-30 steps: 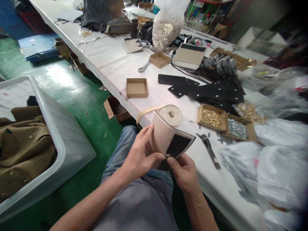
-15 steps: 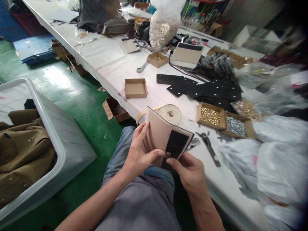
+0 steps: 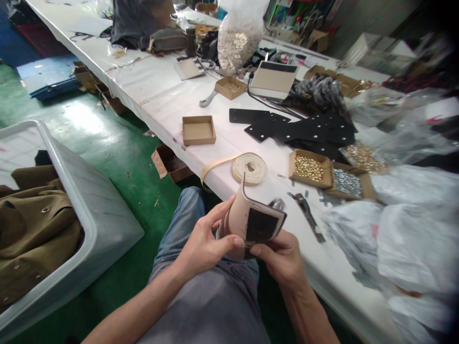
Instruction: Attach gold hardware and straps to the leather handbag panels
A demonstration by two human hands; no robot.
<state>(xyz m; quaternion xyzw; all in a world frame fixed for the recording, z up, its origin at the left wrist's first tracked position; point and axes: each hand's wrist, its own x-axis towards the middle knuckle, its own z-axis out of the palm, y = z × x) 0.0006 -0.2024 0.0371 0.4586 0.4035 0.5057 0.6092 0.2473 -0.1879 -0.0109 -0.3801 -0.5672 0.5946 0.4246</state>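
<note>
Between both hands, above my lap, is a beige panel point(image 3: 234, 220) with a black patch and a dark edge. It is bent into a curve. My left hand point(image 3: 208, 236) is closed on its left side, thumb pressed on the front near the patch's lower corner. My right hand point(image 3: 283, 255) pinches the lower right edge, thumb in front and fingers behind. A small metallic piece sits between the two thumbs, too small to name. Just beyond the panel, a roll of cream tape point(image 3: 250, 168) lies on the white table point(image 3: 158, 107), its loose end hanging over the edge.
Open boxes of gold fasteners point(image 3: 309, 168) and silver fasteners point(image 3: 346, 182) stand to the right. A dark hand tool point(image 3: 309, 217) lies nearby. An open cardboard box point(image 3: 198, 130) and black punched strips point(image 3: 297, 131) are farther back. A white bin point(image 3: 89, 215) with brown fabric stands left.
The panel has gone from nearly flat to strongly curved and sits slightly lower. Both hands still hold it. More of the tape roll shows behind it.
</note>
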